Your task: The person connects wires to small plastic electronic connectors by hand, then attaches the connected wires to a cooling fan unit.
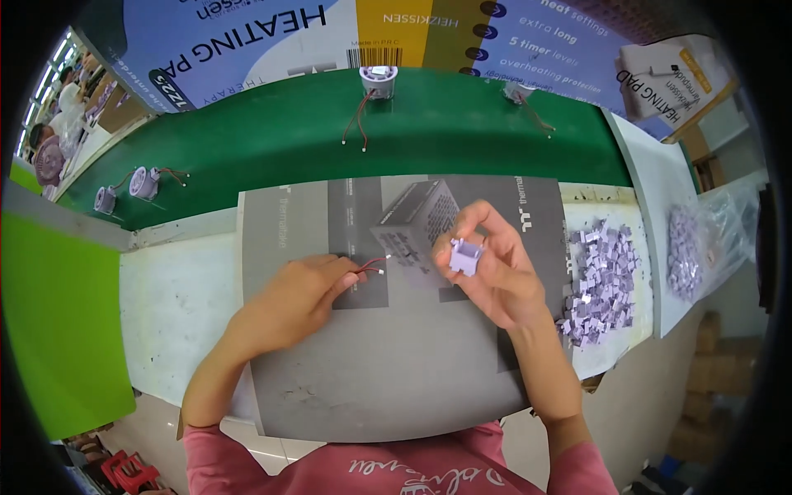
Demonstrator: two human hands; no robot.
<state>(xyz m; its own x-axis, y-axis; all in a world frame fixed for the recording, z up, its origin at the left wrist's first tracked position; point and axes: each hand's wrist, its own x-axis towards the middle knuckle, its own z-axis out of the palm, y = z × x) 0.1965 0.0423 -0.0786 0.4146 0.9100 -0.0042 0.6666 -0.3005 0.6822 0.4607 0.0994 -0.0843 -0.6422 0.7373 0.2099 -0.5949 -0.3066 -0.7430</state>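
Observation:
My right hand [507, 280] is raised over the right half of a grey printed cardboard sheet [388, 363]. It pinches a small lilac plastic housing [465, 259], box-shaped with an open hollow, between thumb and fingers. Further left, my left hand [307, 293] rests low over the same sheet with its fingers curled closed. Thin red and dark wires [373, 267] with pale tips stick out from its fingertips toward the right. Whatever the wires join to is hidden inside that hand. The two hands are apart.
Loose lilac pieces [604, 285] lie heaped to the right, beside a clear plastic bag [701, 247] of similar ones. Across the far side runs a green belt [272, 140], carrying round lilac wired units [379, 82]. Printed boxes [289, 41] stand behind it; a green panel [62, 322] borders the left.

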